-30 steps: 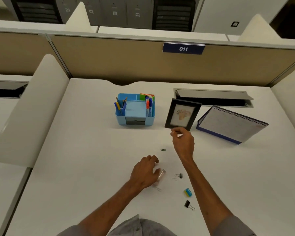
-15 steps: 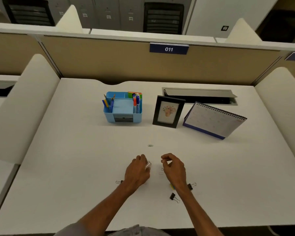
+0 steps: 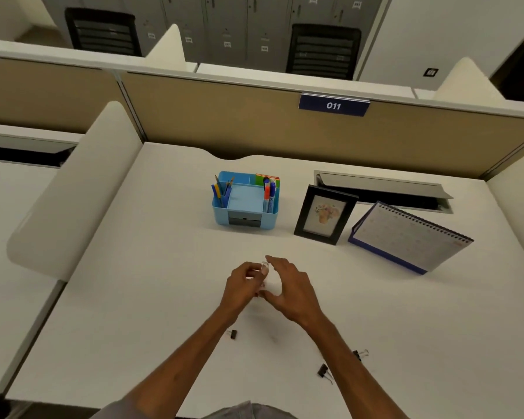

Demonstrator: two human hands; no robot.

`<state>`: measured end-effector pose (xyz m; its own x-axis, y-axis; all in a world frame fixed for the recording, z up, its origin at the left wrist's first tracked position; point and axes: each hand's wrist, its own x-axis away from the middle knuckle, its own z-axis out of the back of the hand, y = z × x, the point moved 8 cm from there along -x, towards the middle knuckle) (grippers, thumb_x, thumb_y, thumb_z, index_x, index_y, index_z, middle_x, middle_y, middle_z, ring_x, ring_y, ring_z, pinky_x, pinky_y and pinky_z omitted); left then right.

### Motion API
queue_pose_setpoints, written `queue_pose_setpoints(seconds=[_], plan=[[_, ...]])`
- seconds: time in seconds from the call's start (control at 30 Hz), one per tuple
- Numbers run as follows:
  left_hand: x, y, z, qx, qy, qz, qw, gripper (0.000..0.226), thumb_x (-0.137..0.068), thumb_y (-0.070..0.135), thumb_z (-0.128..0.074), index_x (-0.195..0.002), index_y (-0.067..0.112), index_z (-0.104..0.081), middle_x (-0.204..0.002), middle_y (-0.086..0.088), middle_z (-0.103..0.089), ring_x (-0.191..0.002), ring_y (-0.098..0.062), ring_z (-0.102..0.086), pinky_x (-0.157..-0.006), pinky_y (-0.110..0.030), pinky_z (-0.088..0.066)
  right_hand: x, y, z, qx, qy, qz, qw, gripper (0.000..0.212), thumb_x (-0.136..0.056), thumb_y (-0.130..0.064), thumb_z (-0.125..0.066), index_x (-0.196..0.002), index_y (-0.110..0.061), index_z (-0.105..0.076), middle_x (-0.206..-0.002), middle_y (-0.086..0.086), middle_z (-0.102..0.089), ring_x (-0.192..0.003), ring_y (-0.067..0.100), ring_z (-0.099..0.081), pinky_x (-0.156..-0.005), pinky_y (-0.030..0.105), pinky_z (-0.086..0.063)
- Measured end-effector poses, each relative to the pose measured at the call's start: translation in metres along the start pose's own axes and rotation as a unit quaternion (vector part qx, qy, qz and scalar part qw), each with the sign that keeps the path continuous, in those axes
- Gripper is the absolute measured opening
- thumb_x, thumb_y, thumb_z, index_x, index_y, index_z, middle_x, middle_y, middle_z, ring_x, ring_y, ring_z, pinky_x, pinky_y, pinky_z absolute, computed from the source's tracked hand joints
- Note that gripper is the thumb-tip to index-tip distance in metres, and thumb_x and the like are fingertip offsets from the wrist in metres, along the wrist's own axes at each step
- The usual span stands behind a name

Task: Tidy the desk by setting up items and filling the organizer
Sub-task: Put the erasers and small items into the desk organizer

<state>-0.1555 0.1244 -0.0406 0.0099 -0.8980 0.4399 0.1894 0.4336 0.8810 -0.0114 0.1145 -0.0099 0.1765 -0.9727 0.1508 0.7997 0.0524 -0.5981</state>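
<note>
My left hand (image 3: 244, 285) is closed around a small clear box (image 3: 264, 267), held just above the desk (image 3: 133, 297) in front of me. My right hand (image 3: 291, 288) curls beside it, index fingertip at the box's top; whether it pinches anything is hidden. The blue organizer (image 3: 244, 220) stands further back with pens, pencils and markers in its side slots. Three black binder clips lie near me: one (image 3: 233, 334) under my left wrist, two (image 3: 324, 371) (image 3: 360, 353) by my right forearm.
A black photo frame (image 3: 324, 214) stands upright to the right of the organizer. A spiral desk calendar (image 3: 406, 237) stands further right. A raised cable flap (image 3: 381, 189) sits behind them. Beige partitions wall in the back and both sides.
My right hand came back from the photo frame and closed in on the clear box in my left hand. Both hands rose slightly forward. The loose paper clip is out of sight.
</note>
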Motion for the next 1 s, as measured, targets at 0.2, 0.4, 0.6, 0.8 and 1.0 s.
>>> queue_pose_setpoints(seconds=[0.2,0.4,0.6,0.8,1.0], plan=[[-0.018,0.01,0.026,0.053,0.048,0.014,0.997,0.04,-0.098,0.041,-0.071,-0.127,0.014,-0.067,-0.119,-0.009,-0.071,-0.102,-0.026,-0.073,-0.088,-0.044,-0.065,-0.042,-0.031,0.001,0.08,-0.006,0.056,0.995,0.077,-0.091,-0.064,-0.063,-0.156,-0.034,-0.035,-0.161,-0.007,-0.04,-0.146,0.017,-0.04,-0.117,0.04,-0.035],[-0.039,0.018,0.049,0.115,0.053,0.002,0.992,0.037,-0.105,0.046,-0.056,-0.126,0.017,-0.066,-0.117,-0.004,-0.074,-0.103,-0.024,-0.075,-0.086,-0.043,-0.065,-0.095,-0.051,0.023,0.013,0.013,0.039,0.999,0.071,-0.083,-0.063,-0.072,-0.142,-0.031,-0.047,-0.143,-0.006,-0.05,-0.129,0.015,-0.049,-0.101,0.036,-0.044],[-0.057,0.006,0.078,0.071,0.045,0.023,0.996,0.035,-0.109,0.047,-0.047,-0.125,0.022,-0.066,-0.114,0.002,-0.075,-0.095,-0.018,-0.076,-0.081,-0.036,-0.064,-0.181,-0.08,0.05,-0.017,0.011,0.013,1.0,0.08,-0.081,-0.04,-0.086,-0.148,-0.023,-0.045,-0.149,0.0,-0.045,-0.134,0.019,-0.047,-0.108,0.046,-0.05],[-0.064,-0.016,0.099,0.06,0.034,0.044,0.997,0.029,-0.109,0.038,-0.051,-0.126,0.019,-0.065,-0.114,-0.003,-0.075,-0.096,-0.022,-0.075,-0.08,-0.035,-0.062,-0.228,-0.089,0.043,0.003,-0.012,0.003,1.0,0.076,-0.09,-0.035,-0.078,-0.154,-0.021,-0.041,-0.155,0.003,-0.043,-0.138,0.022,-0.045,-0.11,0.046,-0.048],[-0.068,-0.024,0.102,0.051,0.019,0.064,0.996,0.029,-0.109,0.038,-0.052,-0.126,0.018,-0.065,-0.114,-0.003,-0.076,-0.096,-0.023,-0.075,-0.073,-0.028,-0.06,-0.241,-0.09,0.028,0.026,-0.034,0.002,0.999,0.075,-0.089,-0.034,-0.079,-0.152,-0.019,-0.043,-0.153,0.005,-0.046,-0.137,0.024,-0.047,-0.111,0.044,-0.047]])
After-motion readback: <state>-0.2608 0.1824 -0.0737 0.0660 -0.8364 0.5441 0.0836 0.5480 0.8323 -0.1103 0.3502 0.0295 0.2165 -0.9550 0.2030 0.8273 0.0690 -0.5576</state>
